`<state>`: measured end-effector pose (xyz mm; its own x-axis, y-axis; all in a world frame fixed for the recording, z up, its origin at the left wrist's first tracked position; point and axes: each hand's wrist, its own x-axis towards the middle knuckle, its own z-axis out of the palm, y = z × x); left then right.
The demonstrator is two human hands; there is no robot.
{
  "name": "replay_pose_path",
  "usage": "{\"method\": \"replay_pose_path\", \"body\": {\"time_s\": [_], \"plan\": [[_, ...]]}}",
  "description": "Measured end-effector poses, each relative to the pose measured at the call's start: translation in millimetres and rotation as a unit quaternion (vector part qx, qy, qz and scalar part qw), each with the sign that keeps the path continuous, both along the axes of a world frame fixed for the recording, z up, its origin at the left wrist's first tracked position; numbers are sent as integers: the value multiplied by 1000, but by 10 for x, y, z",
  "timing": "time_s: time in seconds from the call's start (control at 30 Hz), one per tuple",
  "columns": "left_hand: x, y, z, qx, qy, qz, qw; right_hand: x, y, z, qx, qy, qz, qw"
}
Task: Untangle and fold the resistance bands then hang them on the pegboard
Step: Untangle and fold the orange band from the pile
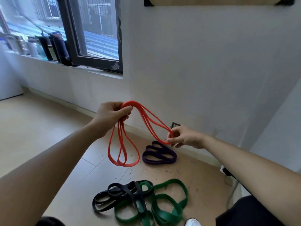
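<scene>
An orange resistance band [124,149] hangs in loops in the air between both hands. My left hand [112,116] grips its gathered top, with loops drooping below it. My right hand [185,136] pinches the band's far end, lower and to the right. On the floor beneath lie a folded purple band [160,154] by the wall, and a black band [120,196] tangled with a green band [167,203] nearer to me. A wooden board [211,1] with black corner brackets shows at the wall's top edge; its face is cut off.
A dark-framed window [91,33] with bottles [47,46] on its sill is at the upper left. A wall socket [175,125] sits behind my right hand. A power strip [227,172] with a cable lies by the right wall. Small debris dots the tiled floor.
</scene>
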<state>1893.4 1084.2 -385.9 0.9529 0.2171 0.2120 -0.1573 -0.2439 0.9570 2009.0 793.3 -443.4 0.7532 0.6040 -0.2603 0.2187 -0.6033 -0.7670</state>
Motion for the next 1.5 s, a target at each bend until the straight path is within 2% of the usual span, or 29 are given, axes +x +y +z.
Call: {"method": "replay_pose_path", "body": {"time_s": [0.13,0.3,0.43,0.6,0.73,0.83,0.93,1.03,1.17,1.27,1.37,1.5], "plan": [[-87,46,60,84,19,-70,994,-100,262,99,-12,-32,50,998],[-161,5,58,186,17,-139,973,-449,829,533,97,-146,92,980],[-207,82,68,200,19,-136,970,-603,1045,696,109,-181,124,970],[-231,129,30,241,35,-130,961,-557,949,901,76,-224,120,964],[-217,187,-59,230,51,-133,963,-450,749,1031,127,-218,85,964],[-211,196,-58,182,31,-118,976,-332,581,1021,150,-204,61,966],[-197,152,-14,119,3,-106,987,-266,491,901,98,-161,63,980],[-181,64,-6,104,2,-111,988,-288,519,685,33,-110,91,989],[-155,-58,-29,105,7,-126,986,-415,646,540,69,-68,118,988],[-144,-96,-47,113,8,-126,986,-488,733,630,125,-103,110,981],[-137,-85,-54,97,4,-111,989,-521,777,715,126,-173,99,972],[-140,-83,-91,61,6,-118,991,-520,747,766,168,-179,83,966]]}}
